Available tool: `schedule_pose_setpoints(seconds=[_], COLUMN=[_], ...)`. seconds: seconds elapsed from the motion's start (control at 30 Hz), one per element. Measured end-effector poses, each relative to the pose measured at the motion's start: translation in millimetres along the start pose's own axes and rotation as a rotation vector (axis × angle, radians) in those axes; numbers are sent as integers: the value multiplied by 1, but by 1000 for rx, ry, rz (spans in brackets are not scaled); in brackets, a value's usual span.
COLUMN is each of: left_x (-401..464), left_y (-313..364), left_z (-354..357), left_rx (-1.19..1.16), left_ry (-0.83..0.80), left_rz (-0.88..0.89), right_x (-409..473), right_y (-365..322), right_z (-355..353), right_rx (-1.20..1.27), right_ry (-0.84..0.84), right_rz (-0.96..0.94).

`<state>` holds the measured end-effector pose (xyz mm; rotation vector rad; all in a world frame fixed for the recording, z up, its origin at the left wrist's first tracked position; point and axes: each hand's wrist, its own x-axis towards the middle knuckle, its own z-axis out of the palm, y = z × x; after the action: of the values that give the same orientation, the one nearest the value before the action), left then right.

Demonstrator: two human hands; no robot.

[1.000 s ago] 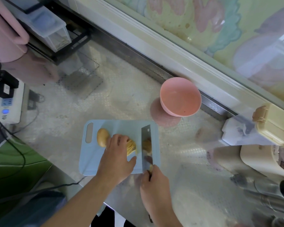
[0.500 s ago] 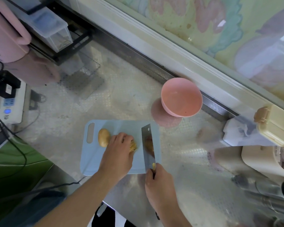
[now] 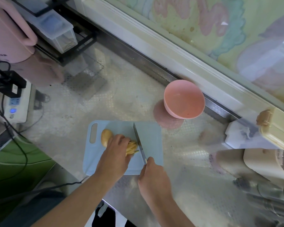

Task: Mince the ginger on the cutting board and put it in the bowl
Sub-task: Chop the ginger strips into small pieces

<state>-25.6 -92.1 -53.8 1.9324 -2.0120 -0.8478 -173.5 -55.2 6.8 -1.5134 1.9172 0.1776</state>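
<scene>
I note the left hand [image 3: 116,154] pressing curled fingers [image 3: 120,140] onto the ginger [image 3: 132,147] mid-cutting board [image 3: 152,145], pinning slices for the cut. The right hand [image 3: 152,175] grips the cleaver [image 3: 138,142] handle, blade upright against the slices. The pink bowl [image 3: 184,99] waits beyond the board's far right corner, within reach.

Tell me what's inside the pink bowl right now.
The pink bowl shows only its bare inner surface with a tiny dark speck; no ginger is in it. The ginger slices lie on the cutting board. The bowl's near inner wall is hidden by its rim.
</scene>
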Motion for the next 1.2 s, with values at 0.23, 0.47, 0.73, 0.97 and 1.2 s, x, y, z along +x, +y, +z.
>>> schedule_pose_setpoints(seconds=[0.23,0.47,0.73,0.97,1.2], left_x=[0,-8,-11,-10,-10], left_y=[0,-4,-15,-19,-21], left_z=[-3,-2,2,-1,3], left_rx=[-29,-99,-103,-106,-79], left_ry=[19,85,120,122,161], left_rz=[67,104,173,209,255], right_x=[0,4,8,11,13], right_y=[8,8,15,14,14], right_z=[-2,-1,-7,-13,-7], right_rx=[69,11,11,50,-18], right_ry=[62,31,15,43,43], right_rz=[-6,-69,-91,-121,-142])
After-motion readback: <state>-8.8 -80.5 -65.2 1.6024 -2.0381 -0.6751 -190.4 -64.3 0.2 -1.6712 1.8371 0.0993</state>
